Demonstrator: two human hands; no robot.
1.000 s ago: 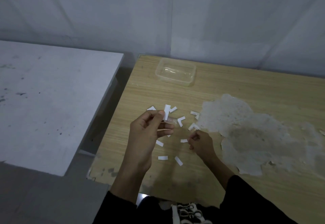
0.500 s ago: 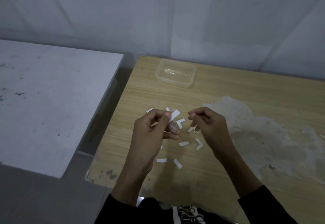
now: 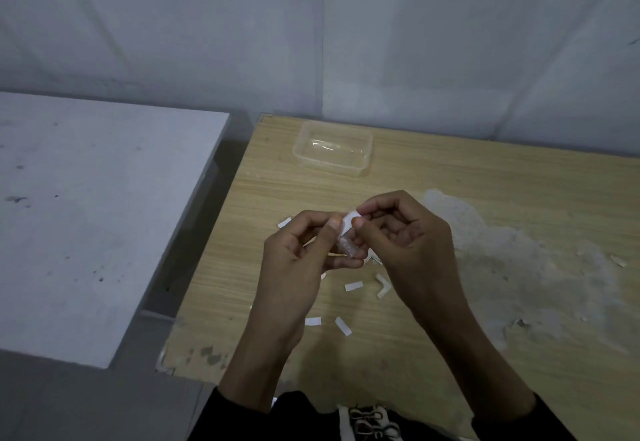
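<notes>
Above the wooden table [image 3: 450,177], my left hand [image 3: 298,260] holds a small clear piece [image 3: 347,245] with a white paper strip [image 3: 348,220] on its upper end. My right hand [image 3: 405,243] has come against it, and its thumb and forefinger pinch the top of the white strip. Several small white paper strips [image 3: 353,285] lie scattered on the table under and around both hands, some bent into an L [image 3: 382,284]. Part of the scatter is hidden by my hands.
An empty clear plastic tub [image 3: 363,139] stands at the table's far left corner. The table's veneer is torn away in a large pale patch [image 3: 519,267] on the right. A white table [image 3: 86,215] stands to the left across a gap, and a wall rises behind.
My right hand rose from the table, where it picked at strips, and moved left to meet my left hand. It now pinches the white strip held there.
</notes>
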